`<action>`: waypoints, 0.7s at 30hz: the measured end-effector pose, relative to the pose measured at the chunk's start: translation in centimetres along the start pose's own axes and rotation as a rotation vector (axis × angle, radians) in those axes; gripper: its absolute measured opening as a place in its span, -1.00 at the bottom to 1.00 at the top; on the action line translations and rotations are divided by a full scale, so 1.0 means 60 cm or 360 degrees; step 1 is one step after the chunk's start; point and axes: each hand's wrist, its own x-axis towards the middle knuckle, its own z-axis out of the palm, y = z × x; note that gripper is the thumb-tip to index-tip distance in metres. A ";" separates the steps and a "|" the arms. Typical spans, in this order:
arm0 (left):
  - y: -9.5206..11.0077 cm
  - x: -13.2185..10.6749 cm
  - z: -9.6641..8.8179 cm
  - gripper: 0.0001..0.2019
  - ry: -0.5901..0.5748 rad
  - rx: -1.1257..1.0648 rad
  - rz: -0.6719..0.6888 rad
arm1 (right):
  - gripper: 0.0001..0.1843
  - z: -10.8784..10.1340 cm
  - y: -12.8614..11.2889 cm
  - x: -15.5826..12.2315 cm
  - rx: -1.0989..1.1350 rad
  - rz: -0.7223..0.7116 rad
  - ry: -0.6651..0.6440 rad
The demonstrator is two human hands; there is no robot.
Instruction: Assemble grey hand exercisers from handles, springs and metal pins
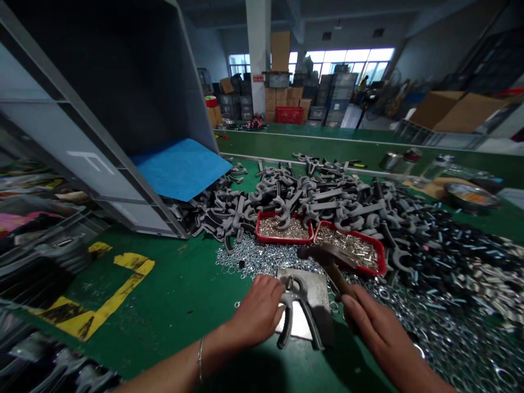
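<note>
At the near edge of the green table (pixel 184 295), the person stands with both forearms reaching in over the cloth. Left hand (pixel 257 311): fingers curled onto the grey part (pixel 302 289), gripping it at its left side, a thin bracelet (pixel 200 357) on the wrist. The grey part is a two-legged piece with a curved top; it lies flat on a small metal plate (pixel 317 286), legs pointing toward the person, directly between the two hands. Right hand (pixel 368 322): closed tight around the wooden handle of a hammer (pixel 327 256), whose dark head is raised above the far edge of the plate and blurred. Just behind the plate, loose metal rings (pixel 262 256) are spread over the cloth, running on to the right. Behind those, two red trays sit side by side, left tray (pixel 282 239) and right tray (pixel 379 256), both filled with small metal pins. Beyond the trays, a wide heap of grey parts (pixel 311 191) of the same kind, turning darker toward the right. To the left, a big grey crate (pixel 82 142) is tipped on its side, open mouth facing the heap, with a blue sheet (pixel 180 166) lying inside it. Yellow tape (pixel 110 297) marks the cloth in front of the crate.
</note>
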 end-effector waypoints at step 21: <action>-0.001 0.021 0.023 -0.86 -0.0099 0.0369 0.0073 | -0.53 0.018 0.044 -0.025 -0.0223 0.0223 -0.0499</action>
